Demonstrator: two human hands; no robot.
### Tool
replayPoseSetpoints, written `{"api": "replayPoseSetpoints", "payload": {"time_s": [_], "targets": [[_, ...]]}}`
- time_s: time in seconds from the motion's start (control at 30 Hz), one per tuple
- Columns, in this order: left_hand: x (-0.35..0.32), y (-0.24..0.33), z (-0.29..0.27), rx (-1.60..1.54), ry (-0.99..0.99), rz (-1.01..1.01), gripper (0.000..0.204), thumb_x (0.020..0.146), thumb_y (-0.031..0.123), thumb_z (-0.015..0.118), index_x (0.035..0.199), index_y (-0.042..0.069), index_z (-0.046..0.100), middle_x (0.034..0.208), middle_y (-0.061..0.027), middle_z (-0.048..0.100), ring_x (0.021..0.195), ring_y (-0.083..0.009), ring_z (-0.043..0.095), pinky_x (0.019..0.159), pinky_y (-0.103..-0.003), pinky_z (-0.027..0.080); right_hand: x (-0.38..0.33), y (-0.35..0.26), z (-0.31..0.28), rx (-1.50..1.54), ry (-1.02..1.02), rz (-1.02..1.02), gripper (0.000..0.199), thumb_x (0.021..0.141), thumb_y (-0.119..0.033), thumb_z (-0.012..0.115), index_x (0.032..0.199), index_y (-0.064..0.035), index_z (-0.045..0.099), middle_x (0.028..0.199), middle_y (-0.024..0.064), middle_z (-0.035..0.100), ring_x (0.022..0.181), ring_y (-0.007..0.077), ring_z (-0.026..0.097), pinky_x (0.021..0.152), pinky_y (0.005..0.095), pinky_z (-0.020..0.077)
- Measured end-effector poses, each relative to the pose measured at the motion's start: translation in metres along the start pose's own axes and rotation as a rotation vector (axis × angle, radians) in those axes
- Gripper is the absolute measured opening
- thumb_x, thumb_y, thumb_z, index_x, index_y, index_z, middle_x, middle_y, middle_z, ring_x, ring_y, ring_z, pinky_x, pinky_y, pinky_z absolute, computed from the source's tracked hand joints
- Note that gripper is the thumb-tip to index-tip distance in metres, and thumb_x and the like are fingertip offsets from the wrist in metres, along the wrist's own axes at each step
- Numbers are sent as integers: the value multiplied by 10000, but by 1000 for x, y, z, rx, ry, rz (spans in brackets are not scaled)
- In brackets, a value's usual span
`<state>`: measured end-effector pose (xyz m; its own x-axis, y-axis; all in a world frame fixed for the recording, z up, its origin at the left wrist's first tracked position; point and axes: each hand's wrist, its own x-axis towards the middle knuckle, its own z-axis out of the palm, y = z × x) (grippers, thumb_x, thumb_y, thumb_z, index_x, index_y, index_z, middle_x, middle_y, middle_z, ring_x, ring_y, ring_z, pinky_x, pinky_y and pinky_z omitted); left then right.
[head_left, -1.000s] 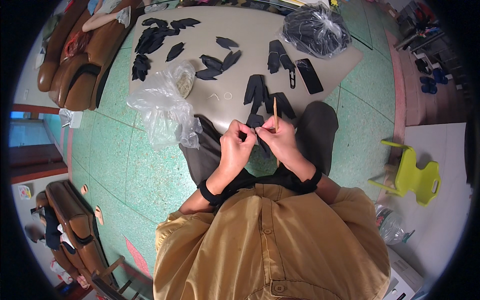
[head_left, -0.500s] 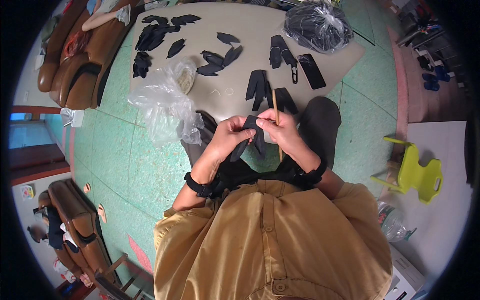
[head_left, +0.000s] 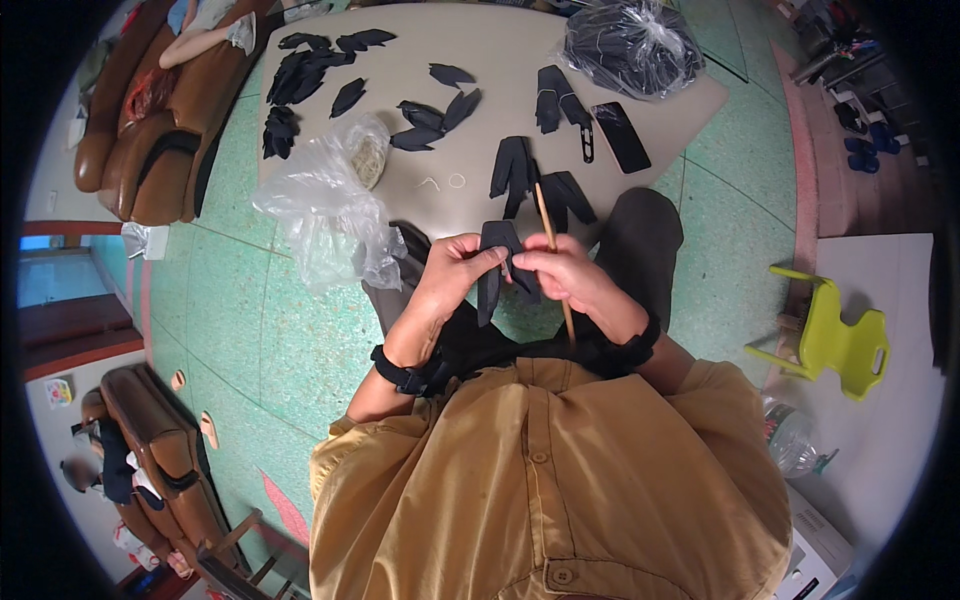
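Above my lap, my left hand (head_left: 452, 275) pinches a folded black fabric piece (head_left: 497, 238) with two legs hanging down. My right hand (head_left: 572, 272) has a thin wooden stick (head_left: 543, 210) tucked in its grip, its thumb and forefinger close against the right side of the fabric. Whether those fingertips also grip the cloth is hard to make out. Just beyond the hands, more black fabric pieces (head_left: 512, 165) rest on the table's near edge. A tied pair of black pieces (head_left: 549, 100) lies farther back.
On the beige table (head_left: 490, 50) lie a phone (head_left: 621, 138), a stuffed clear bag (head_left: 635, 50), a plastic bag (head_left: 330, 205) holding rubber bands, and several loose black pieces (head_left: 300, 75) at far left. A yellow-green chair (head_left: 840, 335) stands right; brown sofas (head_left: 170, 150) line the left.
The black fabric piece has turned more upright, its legs now spread apart. My right hand has shifted slightly right and down, and the stick's upper end leans farther left.
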<state>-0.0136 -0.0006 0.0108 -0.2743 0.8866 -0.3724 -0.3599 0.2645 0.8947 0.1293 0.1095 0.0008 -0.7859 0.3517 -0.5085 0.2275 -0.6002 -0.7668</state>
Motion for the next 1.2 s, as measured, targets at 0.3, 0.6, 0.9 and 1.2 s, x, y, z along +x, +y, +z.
{"api": "replayPoseSetpoints", "payload": {"time_s": [0.3,0.6,0.9,1.2], "targets": [[6,-17,-8,247,-22,51,71,816,54,607,788,-9,624,749,45,584,694,-18,474,636,-192,400,-2,-19,8,-828,170,-701,169,726,-108,644,859,-25,582,861,79,537,821,260,563,719,320,452],[-2,-6,4,127,-75,75,79,823,87,622,775,25,627,690,74,547,627,-8,435,556,-172,366,2,-21,-4,-753,-42,-491,137,787,-121,634,809,-34,531,734,29,514,601,95,430,548,241,374],[-4,-19,4,-79,-44,21,146,845,156,601,798,20,625,688,5,586,617,-60,511,577,-204,410,-4,0,7,-777,187,-631,167,841,-129,548,930,-9,472,780,157,580,756,337,574,632,382,437],[-4,-15,11,-310,-30,-17,238,905,177,470,900,-28,592,750,-43,593,636,-101,531,621,-235,437,5,5,5,-715,200,-861,149,817,-84,574,902,10,496,840,153,582,771,317,582,651,347,454]]}}
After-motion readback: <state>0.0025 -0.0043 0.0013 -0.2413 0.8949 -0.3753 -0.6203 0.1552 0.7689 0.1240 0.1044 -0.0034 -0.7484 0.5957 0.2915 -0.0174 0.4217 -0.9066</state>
